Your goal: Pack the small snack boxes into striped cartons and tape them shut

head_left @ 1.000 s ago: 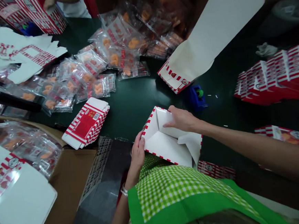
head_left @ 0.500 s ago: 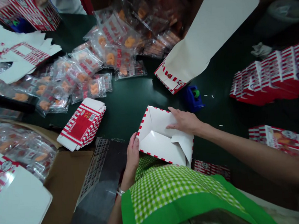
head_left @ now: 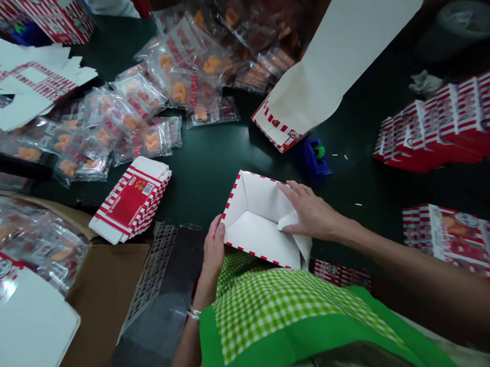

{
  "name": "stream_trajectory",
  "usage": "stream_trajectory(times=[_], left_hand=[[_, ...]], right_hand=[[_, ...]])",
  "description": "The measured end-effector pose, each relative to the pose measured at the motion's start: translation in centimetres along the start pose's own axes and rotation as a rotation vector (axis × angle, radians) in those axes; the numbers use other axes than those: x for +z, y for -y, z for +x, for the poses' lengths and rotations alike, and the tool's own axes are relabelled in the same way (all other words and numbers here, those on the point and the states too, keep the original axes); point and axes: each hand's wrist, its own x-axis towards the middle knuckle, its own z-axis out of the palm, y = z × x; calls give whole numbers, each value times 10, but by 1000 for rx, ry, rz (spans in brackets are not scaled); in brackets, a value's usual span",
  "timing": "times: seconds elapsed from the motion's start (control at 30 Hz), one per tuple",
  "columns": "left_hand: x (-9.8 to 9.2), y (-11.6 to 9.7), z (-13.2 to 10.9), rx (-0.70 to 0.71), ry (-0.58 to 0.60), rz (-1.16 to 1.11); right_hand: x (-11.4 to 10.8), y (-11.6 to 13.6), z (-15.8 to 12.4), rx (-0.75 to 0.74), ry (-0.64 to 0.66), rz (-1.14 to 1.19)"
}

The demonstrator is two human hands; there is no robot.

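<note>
A white carton with a red-and-white striped edge (head_left: 266, 235) lies tilted in front of my green apron, its inside facing up. My left hand (head_left: 214, 243) grips its left edge, thumb on top and the fingers mostly hidden beneath. On the far right side, my right hand (head_left: 312, 209) holds the wall, with the thumb inside by a white flap and the fingers over the outer edge. Just beyond that hand is a blue tape dispenser (head_left: 314, 160) with a green core. Behind it stands another carton (head_left: 284, 112) with a long raised white lid.
Clear snack packets (head_left: 152, 140) are heaped across the far table. A stack of flattened striped cartons (head_left: 134, 200) lies left. Rows of striped boxes (head_left: 444, 125) stand at right. A brown cardboard box (head_left: 105, 296) with packets is at lower left. Someone's white clothing (head_left: 114, 2) shows at the back.
My right hand has shifted down along the carton's right wall, its thumb now at the inner flap, which is pushed toward the wall. My left hand keeps its hold.
</note>
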Motion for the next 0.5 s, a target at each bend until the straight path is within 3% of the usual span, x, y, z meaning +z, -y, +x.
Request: stream_trajectory(times=[0.17,0.33,0.43,0.5], left_hand=[[-1,-1,-3,9,-1,35],[-2,3,-2,-17,-27,-10],[-2,8,0,-17,-38,-51],[-1,10,1,-15,-42,-65]], right_hand=[[22,5,1,114,-167,-114],[33,-3,0,45,-287,9],[20,-18,4,-47,-260,154],[10,-27,10,-10,-179,151]])
